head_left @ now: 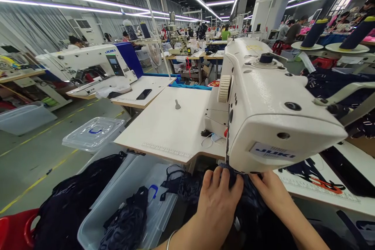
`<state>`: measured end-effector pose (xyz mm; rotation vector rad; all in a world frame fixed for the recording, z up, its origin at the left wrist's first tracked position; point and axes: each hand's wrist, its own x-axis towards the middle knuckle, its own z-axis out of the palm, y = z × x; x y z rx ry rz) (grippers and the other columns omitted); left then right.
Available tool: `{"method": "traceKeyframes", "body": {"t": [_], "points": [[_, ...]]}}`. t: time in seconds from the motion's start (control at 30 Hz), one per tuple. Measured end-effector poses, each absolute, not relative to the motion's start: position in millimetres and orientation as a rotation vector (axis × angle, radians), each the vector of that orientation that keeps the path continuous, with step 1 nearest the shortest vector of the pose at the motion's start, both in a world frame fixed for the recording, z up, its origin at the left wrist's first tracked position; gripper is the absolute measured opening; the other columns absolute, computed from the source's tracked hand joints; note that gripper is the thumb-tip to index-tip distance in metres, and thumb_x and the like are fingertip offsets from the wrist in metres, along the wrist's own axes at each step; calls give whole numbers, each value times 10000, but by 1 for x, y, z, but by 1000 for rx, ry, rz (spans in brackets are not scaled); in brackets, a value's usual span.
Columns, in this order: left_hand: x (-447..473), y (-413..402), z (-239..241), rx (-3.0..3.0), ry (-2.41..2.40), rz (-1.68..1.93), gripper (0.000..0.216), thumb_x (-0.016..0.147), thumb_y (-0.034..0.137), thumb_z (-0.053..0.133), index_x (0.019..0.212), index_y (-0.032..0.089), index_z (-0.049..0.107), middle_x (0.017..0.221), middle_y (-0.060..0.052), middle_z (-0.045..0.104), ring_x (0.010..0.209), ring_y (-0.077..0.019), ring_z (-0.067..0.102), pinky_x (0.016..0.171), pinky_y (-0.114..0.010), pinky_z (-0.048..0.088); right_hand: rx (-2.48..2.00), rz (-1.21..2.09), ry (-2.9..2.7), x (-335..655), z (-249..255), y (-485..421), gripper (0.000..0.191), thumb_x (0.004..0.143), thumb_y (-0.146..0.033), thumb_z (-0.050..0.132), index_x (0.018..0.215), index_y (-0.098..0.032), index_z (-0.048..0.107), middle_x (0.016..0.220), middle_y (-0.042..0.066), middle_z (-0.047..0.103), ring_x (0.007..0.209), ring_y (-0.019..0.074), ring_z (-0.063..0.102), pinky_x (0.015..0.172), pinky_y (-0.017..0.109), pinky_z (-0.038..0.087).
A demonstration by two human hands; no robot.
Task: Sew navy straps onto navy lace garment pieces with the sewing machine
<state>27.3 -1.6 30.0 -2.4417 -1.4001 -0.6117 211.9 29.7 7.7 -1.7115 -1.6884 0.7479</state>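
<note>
Item 1, my left hand (218, 199): fingers stretched out and close together, palm down, pressing flat on the dark fabric (252, 205); nothing clasped

Item 2, my right hand (268, 191): laid on the same fabric just beside the left. Its fingertips are hidden under the head of the sewing machine (272, 117), so I cannot tell whether they pinch the cloth or merely rest on it

Item 3, dark fabric: bunched beneath and between both hands, its far edge running under the machine head at the needle end. Navy to black, lacy patterned texture, crumpled in folds toward my lap

Item 4, surroundings: clear plastic bin (125, 181) at my left holding more dark pieces; white table (172, 125) beyond it; silver bangle (170, 240) on my left wrist
</note>
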Motion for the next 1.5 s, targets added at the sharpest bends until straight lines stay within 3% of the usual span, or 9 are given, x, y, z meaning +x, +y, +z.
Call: {"method": "traceKeyframes", "body": {"t": [0.3, 0.47, 0.7, 0.97, 1.27, 1.5], "points": [[24, 5, 35, -2640, -1322, -571, 318, 933, 226, 493, 1246, 269, 530, 1141, -15, 594, 1087, -211, 513, 968, -394, 331, -1680, 729, -1570, 211, 5, 26, 261, 892, -424, 437, 876, -209, 583, 689, 25, 617, 829, 253, 642, 677, 318, 487], [9, -3, 52, -2795, -1337, -587, 507, 884, 524, 499, 1310, 248, 498, 1230, -36, 566, 1168, -246, 470, 1039, -423, 295, -1605, 780, -1545, 204, 5, 17, 252, 910, -470, 425, 886, -233, 507, 747, 13, 610, 763, 206, 624, 688, 294, 484], [5, -4, 34, -2682, -936, -358, 432, 968, 261, 417, 1397, 212, 421, 1365, -29, 501, 1207, -171, 436, 1010, -296, 329, -1614, 796, -1537, 199, 0, 13, 216, 905, -453, 436, 928, -239, 463, 739, -1, 558, 714, 190, 601, 632, 279, 471], [20, -10, 22, -2551, -1128, -450, 390, 969, 286, 411, 1335, 188, 500, 1304, -20, 554, 1169, -188, 430, 947, -328, 318, -1768, 726, -1513, 205, 5, 19, 219, 854, -461, 442, 807, -250, 481, 845, 60, 649, 819, 237, 647, 672, 315, 468], [27, -8, 24, -2515, -1218, -519, 368, 955, 260, 445, 1301, 169, 534, 1253, -1, 590, 1148, -187, 422, 940, -348, 292, -1889, 615, -1593, 202, 11, 26, 238, 829, -440, 409, 729, -249, 509, 669, 70, 666, 803, 287, 666, 634, 335, 453], [27, -8, 23, -2503, -1207, -528, 371, 950, 258, 458, 1299, 163, 537, 1240, 3, 594, 1141, -182, 431, 932, -350, 302, -1888, 585, -1622, 204, 9, 27, 276, 827, -437, 407, 783, -222, 574, 664, 67, 678, 599, 236, 617, 548, 308, 418]]}}
